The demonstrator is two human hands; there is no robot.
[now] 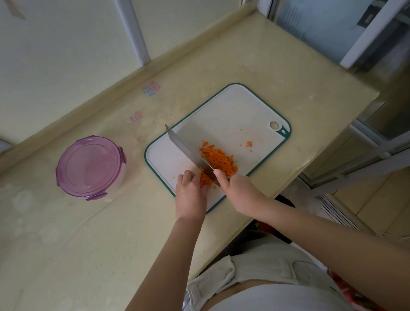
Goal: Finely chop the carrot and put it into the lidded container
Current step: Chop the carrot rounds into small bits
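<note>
The knife (pixel 188 152) is lying slantwise over the cutting board (pixel 232 115), its long axis running from the board's near edge toward its far-left corner, with the tip pointing away and left. The blade is cutting down through the chopped carrot (pixel 221 162), which is sitting in a loose orange heap on the near half of the board, with a few stray bits (pixel 249 144) lying toward the board's right end. The right hand (pixel 239 190) is wrapping the handle, thumb lying along the blade's side. The left hand (pixel 189 191) is resting left of the blade, fingers bent down onto the carrot pieces; whether they are pinching any is unclear. The lidded container (pixel 89 168) is standing closed on the worktop (pixel 106 246), left of the board.
</note>
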